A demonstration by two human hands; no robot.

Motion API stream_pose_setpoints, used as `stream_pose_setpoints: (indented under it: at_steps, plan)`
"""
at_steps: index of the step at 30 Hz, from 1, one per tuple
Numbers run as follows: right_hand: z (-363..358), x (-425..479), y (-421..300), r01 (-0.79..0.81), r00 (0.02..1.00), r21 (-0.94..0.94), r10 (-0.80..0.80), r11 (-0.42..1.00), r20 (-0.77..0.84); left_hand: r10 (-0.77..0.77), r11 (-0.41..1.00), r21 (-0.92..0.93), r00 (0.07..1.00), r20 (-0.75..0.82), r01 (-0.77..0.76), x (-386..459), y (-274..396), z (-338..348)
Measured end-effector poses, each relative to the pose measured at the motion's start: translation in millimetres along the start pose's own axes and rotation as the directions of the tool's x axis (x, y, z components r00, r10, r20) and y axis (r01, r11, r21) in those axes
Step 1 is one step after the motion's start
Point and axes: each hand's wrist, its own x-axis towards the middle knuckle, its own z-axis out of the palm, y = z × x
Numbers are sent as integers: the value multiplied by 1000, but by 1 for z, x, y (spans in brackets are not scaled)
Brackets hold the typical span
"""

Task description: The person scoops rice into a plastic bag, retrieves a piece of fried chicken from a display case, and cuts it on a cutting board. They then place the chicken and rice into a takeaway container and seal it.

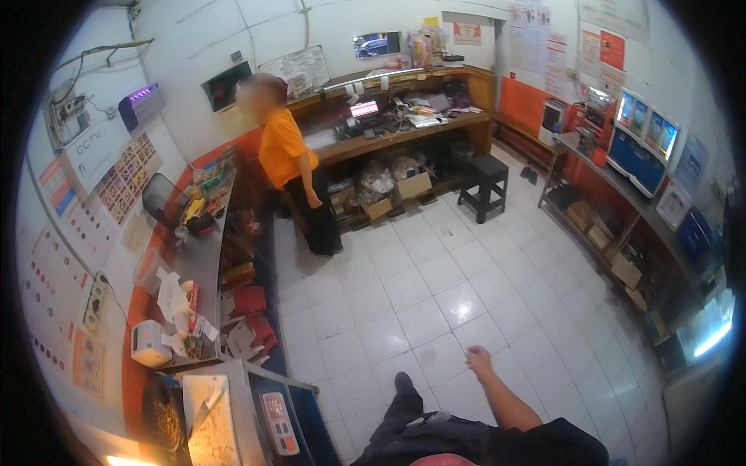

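Note:
My right hand (479, 362) hangs over the white tiled floor (460, 297), its fingers loosely curled and the thumb apart from them. I see nothing in it, and it touches nothing. My left hand is out of view. One dark shoe (403, 382) of mine is on the tiles. At the lower left, a knife (207, 410) lies on a stained white cutting board (213, 445). Beside the board is a dark round pan (162, 413) with brownish bits in it. A device with a keypad (280, 422), perhaps a scale, sits to the board's right.
A person in an orange shirt (285, 148) stands by the left counter (198, 256). A black stool (485, 180) is before the wooden desk (408, 137). Along the right runs a metal table (612, 186) with a drink dispenser (638, 148). Folded cartons (250, 332) fill the left shelf.

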Motion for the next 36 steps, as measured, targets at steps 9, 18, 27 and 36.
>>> stream_pose_setpoints:
  at_steps: [9, 18, 27, 36]
  plan:
    - [-212, 79, 110, 26, 985, -994, 164, 103, 43, 90, 962, 248, 989, 121, -118, 205, 230, -230]
    - [-96, 303, -35, -445, 889, -676, 380, 587, -255, 498, 816, -43, 740, -451, -576, 333, 589, -526]
    - [71, 719, -216, -409, 912, -77, 403, 909, -80, 287, 954, 122, 953, -98, -274, 398, 559, -483]
    - [332, 946, -438, -205, 933, -160, 242, 966, 266, -123, 944, -296, 988, 92, 145, 425, 633, -536]
